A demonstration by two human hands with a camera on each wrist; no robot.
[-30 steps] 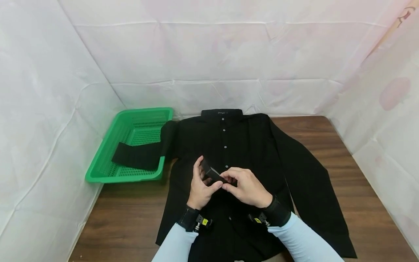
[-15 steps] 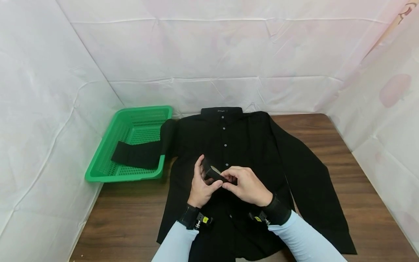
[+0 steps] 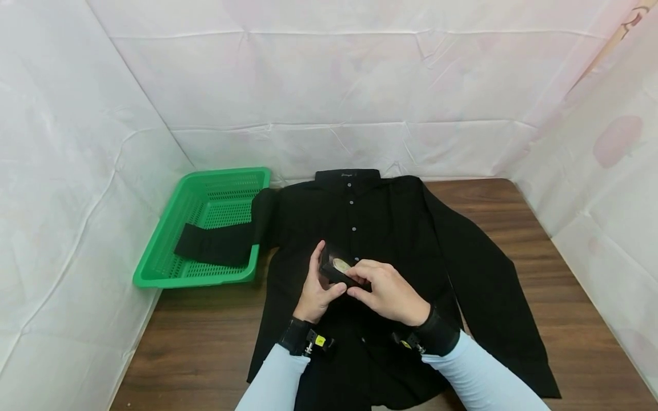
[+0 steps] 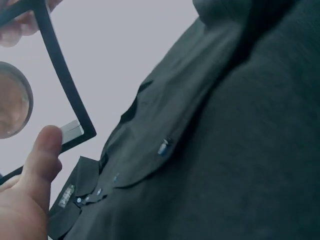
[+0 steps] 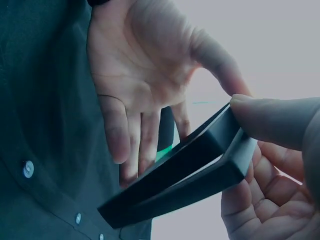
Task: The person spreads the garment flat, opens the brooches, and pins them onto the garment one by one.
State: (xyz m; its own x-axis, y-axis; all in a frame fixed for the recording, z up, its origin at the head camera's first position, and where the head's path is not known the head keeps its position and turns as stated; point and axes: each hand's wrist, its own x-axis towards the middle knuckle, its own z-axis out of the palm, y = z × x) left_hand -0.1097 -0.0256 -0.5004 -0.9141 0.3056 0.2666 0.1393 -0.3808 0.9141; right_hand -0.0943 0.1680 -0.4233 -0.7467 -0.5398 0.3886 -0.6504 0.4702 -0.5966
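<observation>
We see the right hand [image 3: 388,291] pinching a corner of the black case [image 5: 185,162] between thumb and bent fingers. The left hand [image 3: 312,292] holds the same case, its thumb on the edge near a corner and its longer fingers spread behind. The case's two halves stand parted in a narrow wedge, and a round disc [image 3: 341,265] shows in its clear window. We find the case raised over the front of the black shirt [image 3: 401,228], just beside its buttons. Both forearms, in light blue sleeves [image 3: 272,379], reach across the shirt's lower part. Left of the shirt sits a green basket [image 3: 190,281], with one shirt sleeve lying into it. Under the shirt we see a wooden table [image 3: 205,342]; behind its collar hangs a pale sheet [image 3: 360,80].
</observation>
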